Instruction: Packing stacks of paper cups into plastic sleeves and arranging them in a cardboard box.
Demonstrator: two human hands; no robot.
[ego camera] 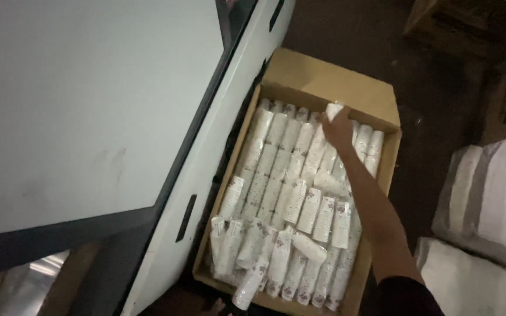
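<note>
Cup stack is sitting at far end of cardboard box, right of big white machine panel. I'm seeing right hand closing fingers round it. Sleeves lying flat to fill box; too many to count. Two white bundles at right. Left hand out of view.

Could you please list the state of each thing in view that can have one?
Brown cardboard box: open, flaps folded out, filled with cups.
Sleeves of white printed paper cups: lying in rows, wrapped in clear plastic.
Right hand: closed on the end of one cup sleeve at the far side of the box.
Left hand: not in view.
White bundles: stacked right of the box.
</note>
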